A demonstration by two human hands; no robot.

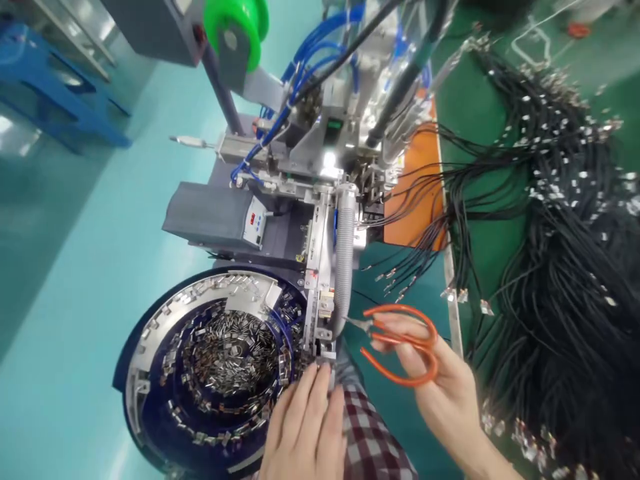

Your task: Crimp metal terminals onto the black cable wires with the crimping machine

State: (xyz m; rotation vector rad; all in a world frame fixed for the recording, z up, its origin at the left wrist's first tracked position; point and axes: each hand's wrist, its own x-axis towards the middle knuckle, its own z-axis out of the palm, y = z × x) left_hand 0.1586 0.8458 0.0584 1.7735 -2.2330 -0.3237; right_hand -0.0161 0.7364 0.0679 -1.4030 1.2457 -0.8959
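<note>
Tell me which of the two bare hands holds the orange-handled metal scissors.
The right hand holds the scissors; the left hand has none and lies beside the round, dark blue bowl of small metal parts.

The slender-bladed scissors [433, 339] have bright orange-red loop handles and silvery blades. The round, stepped metal-parts bowl [155, 413] is deep navy blue, with a silver band along its upper track; the small metal pieces [230, 363] are silver, brownish in places. The box-shaped control unit [207, 217] is slate grey, its panel white with red digits and blue marks. The ribbed flexible hose [345, 257] is grey, closely ringed; the thin plastic tubes [313, 53] are vivid blue, the round spool [259, 27] bright green. The checked woven cloth [375, 430] is white and dark, apparently maroon. The long thin cables [550, 287] are black.
</note>
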